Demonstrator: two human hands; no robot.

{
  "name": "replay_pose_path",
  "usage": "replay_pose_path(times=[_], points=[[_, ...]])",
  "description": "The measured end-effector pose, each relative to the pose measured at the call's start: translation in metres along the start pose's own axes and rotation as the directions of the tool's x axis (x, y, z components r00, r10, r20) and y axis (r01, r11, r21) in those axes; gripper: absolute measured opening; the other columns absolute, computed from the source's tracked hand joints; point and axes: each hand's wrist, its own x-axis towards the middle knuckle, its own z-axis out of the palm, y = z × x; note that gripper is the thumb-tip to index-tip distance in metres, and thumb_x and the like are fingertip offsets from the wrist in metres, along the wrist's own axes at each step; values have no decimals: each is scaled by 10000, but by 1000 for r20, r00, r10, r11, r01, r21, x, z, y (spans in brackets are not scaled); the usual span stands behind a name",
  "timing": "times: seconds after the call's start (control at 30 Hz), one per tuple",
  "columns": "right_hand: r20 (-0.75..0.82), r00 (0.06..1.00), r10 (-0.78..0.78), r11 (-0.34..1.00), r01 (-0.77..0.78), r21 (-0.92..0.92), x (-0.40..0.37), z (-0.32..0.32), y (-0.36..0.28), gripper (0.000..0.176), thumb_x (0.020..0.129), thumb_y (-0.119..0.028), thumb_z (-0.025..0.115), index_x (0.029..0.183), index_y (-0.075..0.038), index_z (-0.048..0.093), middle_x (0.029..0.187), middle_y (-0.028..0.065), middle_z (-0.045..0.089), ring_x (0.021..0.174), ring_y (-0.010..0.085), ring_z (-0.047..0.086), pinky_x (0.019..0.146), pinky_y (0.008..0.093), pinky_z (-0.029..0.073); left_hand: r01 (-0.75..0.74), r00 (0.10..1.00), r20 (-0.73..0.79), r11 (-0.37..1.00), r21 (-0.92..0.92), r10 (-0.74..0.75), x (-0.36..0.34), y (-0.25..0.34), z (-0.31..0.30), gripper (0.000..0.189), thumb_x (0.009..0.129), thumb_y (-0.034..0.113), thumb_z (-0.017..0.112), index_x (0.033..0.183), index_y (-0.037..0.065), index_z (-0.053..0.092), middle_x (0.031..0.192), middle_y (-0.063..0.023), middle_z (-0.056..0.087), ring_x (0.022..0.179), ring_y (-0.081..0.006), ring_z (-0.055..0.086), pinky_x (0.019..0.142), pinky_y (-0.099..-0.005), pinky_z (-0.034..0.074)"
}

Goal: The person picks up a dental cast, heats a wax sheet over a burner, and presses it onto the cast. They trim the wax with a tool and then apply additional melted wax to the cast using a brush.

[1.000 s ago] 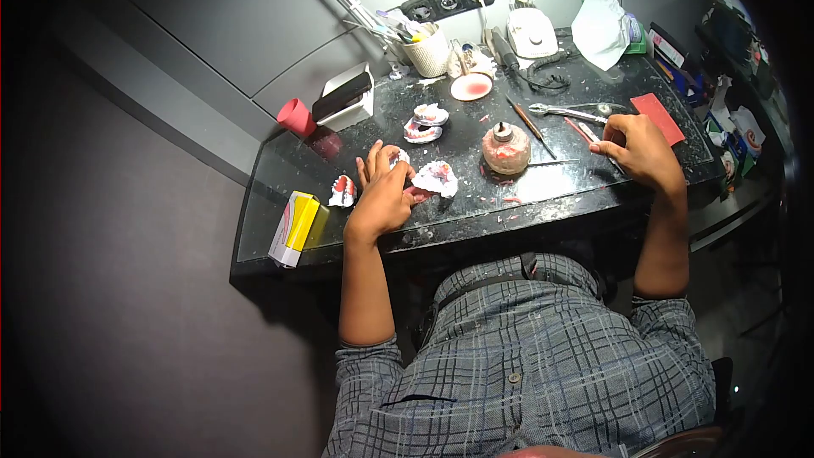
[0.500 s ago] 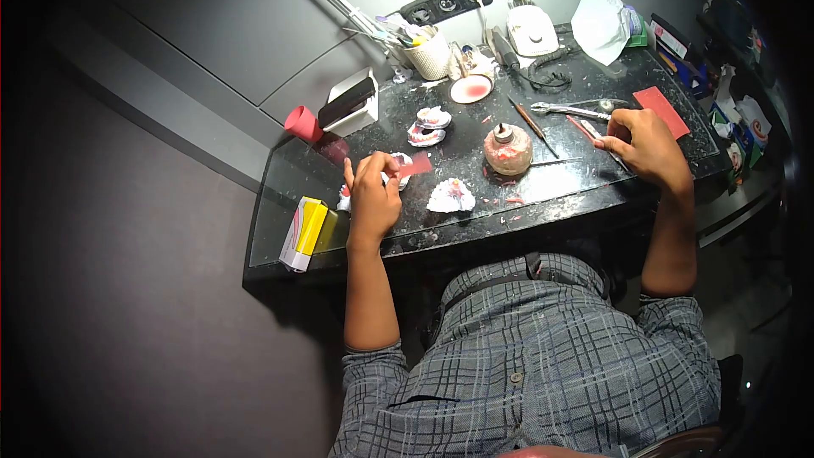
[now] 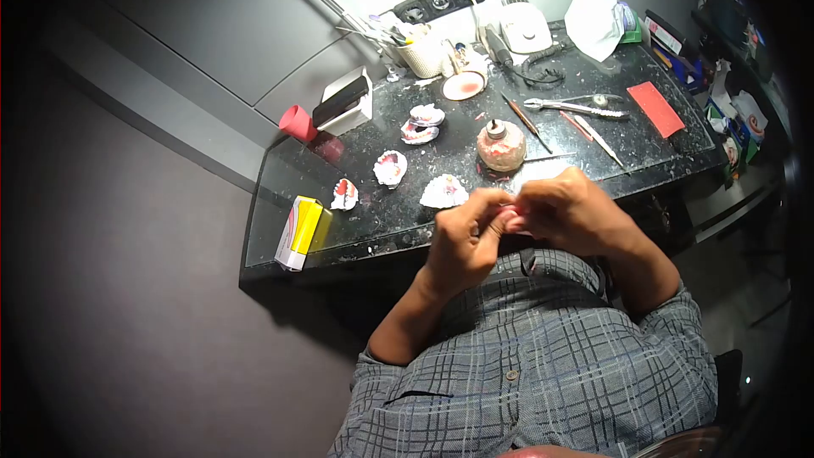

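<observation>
My left hand (image 3: pixel 465 242) and my right hand (image 3: pixel 572 212) meet just in front of the desk's front edge. Their fingers are closed together around a small piece of pink wax sheet (image 3: pixel 512 210), mostly hidden by them. Right behind them is a plaster dental cast (image 3: pixel 443 192) with pink on it. A round spirit burner (image 3: pixel 501 148) stands a little farther back. To its right lie a slim white-handled knife (image 3: pixel 600 142), metal pliers (image 3: pixel 577 108) and a brown-handled wax tool (image 3: pixel 526 123).
More dental casts (image 3: pixel 390 168) rest on the left half of the black desk. A yellow and white box (image 3: pixel 299 233) stands at the left front corner, with a red cup (image 3: pixel 297 123) behind. A pink wax sheet (image 3: pixel 655 110) lies at right. Farther back are a brush holder (image 3: pixel 421 58) and a white control unit (image 3: pixel 526 28).
My left hand has moved right with the pink wax piece. My right hand has let go of the knife, which lies on the desk, and come left to meet it.
</observation>
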Motion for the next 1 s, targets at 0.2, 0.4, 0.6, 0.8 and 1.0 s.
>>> replay_pose_path(times=[0.2, 0.4, 0.6, 0.8, 1.0], points=[[-340, 922, 188, 924, -283, -256, -17, -76, 28, 233, 904, -130, 734, 747, 6, 627, 566, 109, 532, 487, 195, 481, 509, 350, 393, 48, 989, -143, 985, 166, -24, -1, 6, -14, 62, 944, -53, 627, 919, -34, 680, 698, -38, 658, 649, -70, 616, 595, -230, 474], [37, 995, 98, 995, -98, 2, -13, -48, -11, 152, 890, -107, 744, 810, 3, 678, 639, 130, 645, 572, 207, 645, 546, 358, 466, -93, 995, -30, 982, 161, 99, 2, 7, 15, 9, 936, -14, 656, 944, -17, 653, 699, -72, 663, 598, -80, 608, 537, -271, 467], [84, 986, 142, 982, -130, -135, -10, -42, 2, 187, 871, -91, 767, 736, -5, 669, 583, 121, 620, 505, 224, 622, 507, 348, 465, 96, 982, -177, 984, 148, -69, 1, 7, -7, 179, 992, 92, 624, 863, -21, 672, 651, -45, 625, 564, -85, 553, 525, -248, 413], [188, 979, 82, 994, -66, -91, -14, -26, 4, 152, 828, -105, 786, 779, -6, 682, 646, 151, 645, 580, 324, 648, 562, 379, 499, -47, 982, 185, 995, 90, 29, 2, 1, 7, 180, 924, 178, 742, 895, 7, 693, 679, -76, 632, 544, -129, 566, 523, -290, 435], [284, 955, 84, 990, -47, -133, -9, -32, -5, 107, 813, -91, 775, 820, -13, 701, 708, 157, 677, 650, 334, 681, 603, 382, 523, -110, 964, 247, 993, 41, 96, -3, -8, 5, 130, 941, 109, 700, 886, -9, 691, 636, -96, 608, 530, -145, 572, 515, -295, 432]])
